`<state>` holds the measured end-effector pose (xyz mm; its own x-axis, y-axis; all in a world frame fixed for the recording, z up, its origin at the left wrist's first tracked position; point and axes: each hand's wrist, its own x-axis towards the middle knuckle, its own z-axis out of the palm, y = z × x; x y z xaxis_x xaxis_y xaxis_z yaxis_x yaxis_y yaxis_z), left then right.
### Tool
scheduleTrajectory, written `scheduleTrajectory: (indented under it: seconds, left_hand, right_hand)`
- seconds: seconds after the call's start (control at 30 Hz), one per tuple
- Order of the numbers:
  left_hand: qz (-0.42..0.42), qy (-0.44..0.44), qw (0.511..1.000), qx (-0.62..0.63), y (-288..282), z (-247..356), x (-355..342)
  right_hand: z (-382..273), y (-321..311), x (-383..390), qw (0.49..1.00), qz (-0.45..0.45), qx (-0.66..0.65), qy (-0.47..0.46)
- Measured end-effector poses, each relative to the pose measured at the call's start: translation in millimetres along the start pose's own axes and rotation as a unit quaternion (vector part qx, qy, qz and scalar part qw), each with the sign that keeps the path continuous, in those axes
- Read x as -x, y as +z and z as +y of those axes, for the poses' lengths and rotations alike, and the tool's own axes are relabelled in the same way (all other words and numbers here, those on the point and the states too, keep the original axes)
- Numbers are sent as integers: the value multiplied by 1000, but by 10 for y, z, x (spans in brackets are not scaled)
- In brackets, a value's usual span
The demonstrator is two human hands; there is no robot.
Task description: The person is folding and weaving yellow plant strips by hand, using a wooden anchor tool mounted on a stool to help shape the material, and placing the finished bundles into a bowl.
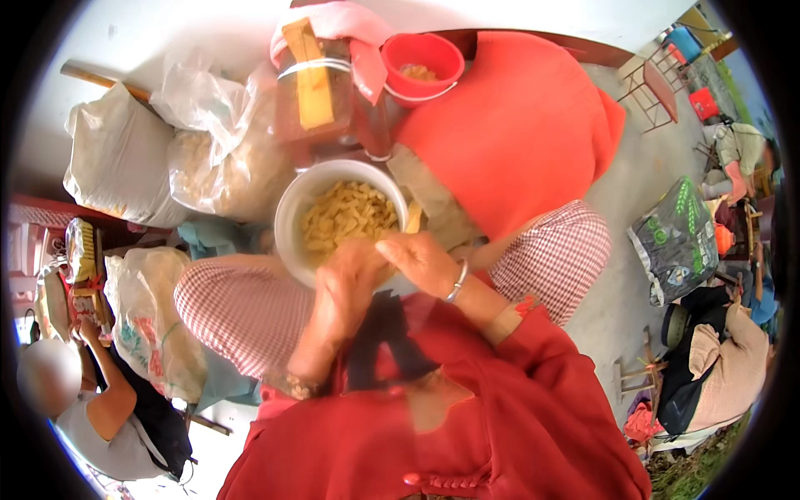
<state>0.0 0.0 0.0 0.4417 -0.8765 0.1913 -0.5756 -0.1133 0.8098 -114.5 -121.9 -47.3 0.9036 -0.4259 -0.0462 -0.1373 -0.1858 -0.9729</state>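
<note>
My left hand and my right hand meet over the front rim of a white bowl between my knees. The bowl holds several small yellow pieces. Fingers of both hands are closed and bunched together, and what is between them is hidden. A longer yellow piece shows at the bowl's right side. A silver bracelet is on my right wrist.
Plastic sacks lie at the upper left. Ahead stand a brown container and a red bucket. Red cloth spreads right. A person is at the left; others are at the right, near a folding chair.
</note>
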Motion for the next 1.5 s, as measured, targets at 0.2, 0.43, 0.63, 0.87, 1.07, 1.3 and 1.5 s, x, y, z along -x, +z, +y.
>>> scheduleTrajectory:
  seconds: [0.2,0.43,0.63,0.87,1.07,1.3,1.5]
  left_hand:
    - [-57,-219,857,464,106,-115,-111]
    - [-125,-237,767,584,87,-144,-111]
    - [-99,18,983,155,133,-291,-94]
    - [-129,-170,938,272,50,-203,-105]
    - [-88,-284,730,616,80,-249,-62]
    - [-21,-238,585,775,-74,-442,-146]
    - [2,-267,804,531,-84,-345,-266]
  right_hand:
    - [-94,-90,91,992,33,-120,-32]
    - [64,-92,38,984,20,-172,-53]
    - [50,-32,41,976,39,-215,20]
    - [125,75,-55,976,89,-200,20]
    - [127,59,-62,965,64,-255,3]
    - [257,-297,154,991,109,-64,35]
    - [301,-311,46,990,106,-73,60]
